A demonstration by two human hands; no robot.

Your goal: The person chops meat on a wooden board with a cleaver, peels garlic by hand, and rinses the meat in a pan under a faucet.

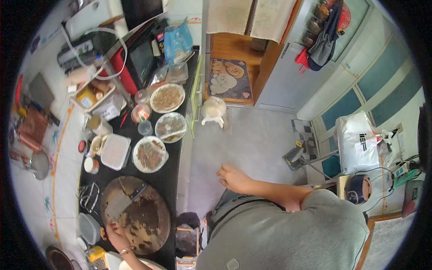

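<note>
My left hand (116, 236) is over the lower left of a round wooden chopping board (148, 222), its fingers close to the blade of a cleaver (118, 205). Whether the fingers touch the blade or hold something small is unclear. The cleaver lies flat, its dark handle pointing to the upper right. A small brown piece (103, 233) sits beside my fingers. My right hand (234, 179) hangs above the floor in front of my body, fingers loosely bent and apart, with nothing in it.
Beyond the board stand a lidded plastic container (115, 152) and film-covered bowls (150, 154), (170, 127). A wire rack (89, 199) and a plastic tub (89, 227) line the board's wall side. A white furry animal (214, 111) is on the floor near the doorway.
</note>
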